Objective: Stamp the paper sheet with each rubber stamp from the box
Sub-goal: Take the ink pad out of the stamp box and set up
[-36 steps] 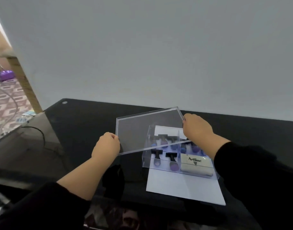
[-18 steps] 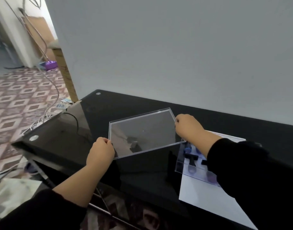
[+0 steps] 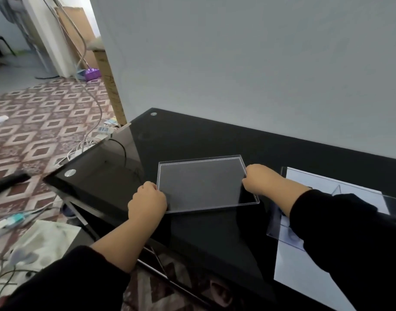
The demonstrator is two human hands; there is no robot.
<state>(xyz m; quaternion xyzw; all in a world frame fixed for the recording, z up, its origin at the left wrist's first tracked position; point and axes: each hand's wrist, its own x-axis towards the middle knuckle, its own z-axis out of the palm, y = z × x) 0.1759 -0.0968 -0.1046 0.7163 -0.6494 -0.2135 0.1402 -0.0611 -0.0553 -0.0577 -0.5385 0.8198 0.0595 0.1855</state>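
- Both hands hold the clear lid (image 3: 203,182): the left hand (image 3: 147,202) grips its near left corner with curled fingers, and the right hand (image 3: 261,179) pinches its right edge.
- Between the hands the lid lies flat and low over the black bench (image 3: 192,140); whether it already rests on the surface I cannot tell.
- Just right of the right hand stands the clear box (image 3: 327,191), now uncovered, on the white paper sheet (image 3: 289,272); the dark right sleeve (image 3: 340,232) hides most of it, and no rubber stamp shows here.
- Progress, as I judge it: only the opening step is nearly done. The lid must be let go, then every stamp is yet to be lifted out and pressed onto the sheet, which looks blank where visible.
- Compared with half a second ago, the lid has come down from a tilted, lifted pose to nearly level and sits further left of the box, with both grips unchanged.
- Beyond the left hand, the bench edge drops to a patterned floor (image 3: 35,122) with loose cables.
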